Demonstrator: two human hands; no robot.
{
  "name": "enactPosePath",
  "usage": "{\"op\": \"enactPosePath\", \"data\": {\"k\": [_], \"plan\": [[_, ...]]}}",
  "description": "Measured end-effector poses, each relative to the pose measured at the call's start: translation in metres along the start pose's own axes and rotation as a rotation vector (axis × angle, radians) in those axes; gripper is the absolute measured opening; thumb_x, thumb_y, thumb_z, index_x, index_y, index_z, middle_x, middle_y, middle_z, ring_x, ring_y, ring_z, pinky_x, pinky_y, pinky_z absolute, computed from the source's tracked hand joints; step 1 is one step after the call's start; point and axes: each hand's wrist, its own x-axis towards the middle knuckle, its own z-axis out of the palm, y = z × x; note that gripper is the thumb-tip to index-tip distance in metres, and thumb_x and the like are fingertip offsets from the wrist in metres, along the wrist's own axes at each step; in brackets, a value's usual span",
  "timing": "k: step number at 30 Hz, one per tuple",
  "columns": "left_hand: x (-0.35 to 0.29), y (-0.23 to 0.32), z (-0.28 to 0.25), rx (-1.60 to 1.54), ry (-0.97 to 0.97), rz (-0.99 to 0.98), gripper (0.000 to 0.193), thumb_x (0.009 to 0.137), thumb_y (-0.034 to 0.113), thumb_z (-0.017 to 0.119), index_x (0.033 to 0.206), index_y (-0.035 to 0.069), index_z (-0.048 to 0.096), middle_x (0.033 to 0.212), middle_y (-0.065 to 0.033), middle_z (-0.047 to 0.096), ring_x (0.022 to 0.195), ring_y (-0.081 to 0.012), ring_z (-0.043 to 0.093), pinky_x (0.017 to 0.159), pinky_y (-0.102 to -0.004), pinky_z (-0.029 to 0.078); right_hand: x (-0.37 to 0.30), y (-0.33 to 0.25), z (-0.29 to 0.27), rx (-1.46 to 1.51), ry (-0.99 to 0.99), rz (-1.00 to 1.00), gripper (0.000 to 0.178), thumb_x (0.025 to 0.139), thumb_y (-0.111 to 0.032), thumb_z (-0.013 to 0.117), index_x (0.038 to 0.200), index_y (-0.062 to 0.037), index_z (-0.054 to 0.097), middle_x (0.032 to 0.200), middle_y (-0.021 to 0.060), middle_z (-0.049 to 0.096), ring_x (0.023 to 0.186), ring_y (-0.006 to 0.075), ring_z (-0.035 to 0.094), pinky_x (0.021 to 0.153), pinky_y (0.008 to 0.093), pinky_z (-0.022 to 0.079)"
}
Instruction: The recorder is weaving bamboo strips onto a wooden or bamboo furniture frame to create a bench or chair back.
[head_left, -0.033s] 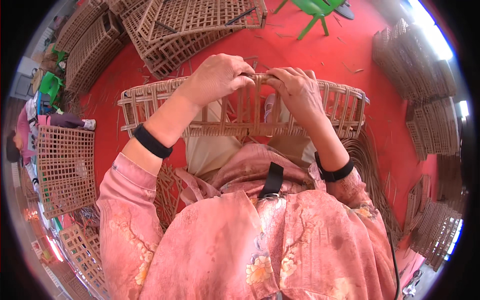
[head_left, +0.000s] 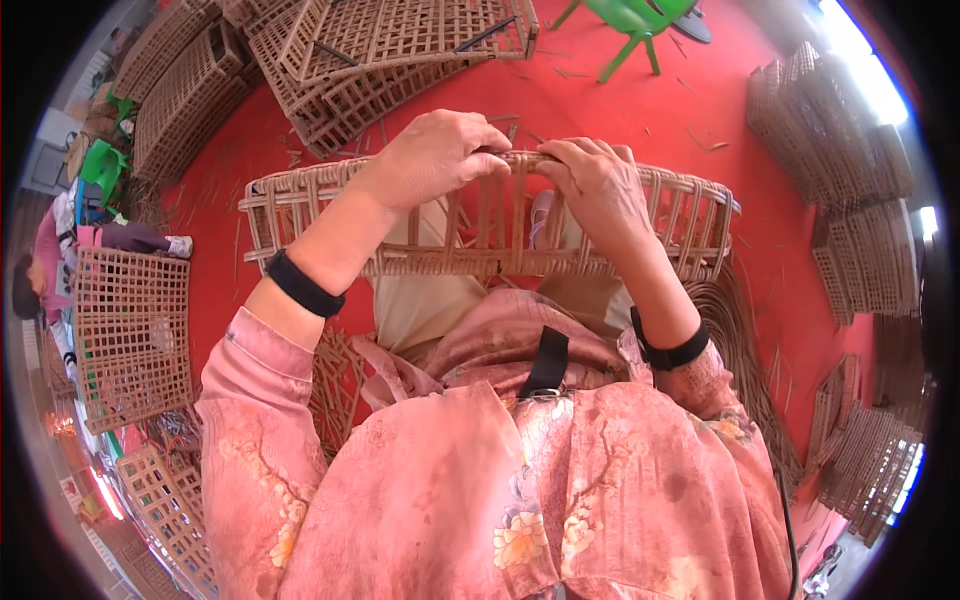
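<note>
In front of my lap stands a long woven rattan frame (head_left: 515, 267) with upright ribs between its top and bottom rails. My left hand (head_left: 440, 150) is closed, thumb and fingers pinched together at the middle of the top rail. Just right of it, the fingers of my right hand (head_left: 598, 185) curl over the same rail, thumb on the near side. A small gap separates the two hands. Whether a loose strand lies between the left fingertips is too small to tell.
Woven rattan panels (head_left: 400, 50) are stacked at the far left, with more stacks (head_left: 825, 130) along the right. A lattice panel (head_left: 130, 330) stands at the left near another person's shoe (head_left: 180, 246). Bundled canes (head_left: 745, 340) lie by my right; a green chair (head_left: 640, 25) stands beyond.
</note>
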Motion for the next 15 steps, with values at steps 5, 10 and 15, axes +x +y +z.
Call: {"op": "enactPosePath", "data": {"k": [5,10,15], "plan": [[-0.058,-0.008,-0.019,0.133,0.179,-0.102,0.045,0.084,0.019,0.075,0.127,0.007,0.066,0.122,-0.0091,0.067,0.116,-0.0290,0.061,0.102,-0.0425,0.043,0.010,-0.035,0.004,0.109,0.007,-0.091,0.039,0.093,-0.028,0.065,0.123,-0.0037,0.064,0.119,0.0148,0.067,0.113,0.0326,0.061,0.097,0.0456,0.042],[-0.092,-0.012,-0.011,0.219,0.193,-0.161,0.055,0.080,0.008,0.075,0.133,0.010,0.061,0.131,-0.0079,0.063,0.121,-0.0287,0.058,0.106,-0.0415,0.043,0.026,-0.050,0.034,0.144,-0.041,-0.122,0.035,0.092,-0.021,0.063,0.123,-0.0042,0.064,0.113,0.0150,0.069,0.112,0.0310,0.062,0.097,0.0454,0.042],[-0.088,-0.014,-0.006,0.254,0.250,-0.140,0.049,0.081,0.000,0.070,0.129,0.008,0.064,0.123,-0.0102,0.068,0.118,-0.0299,0.062,0.104,-0.0420,0.048,0.031,-0.044,0.032,0.166,-0.108,-0.184,0.034,0.091,-0.013,0.060,0.123,-0.0029,0.064,0.111,0.0163,0.071,0.111,0.0319,0.064,0.097,0.0487,0.045]]}}
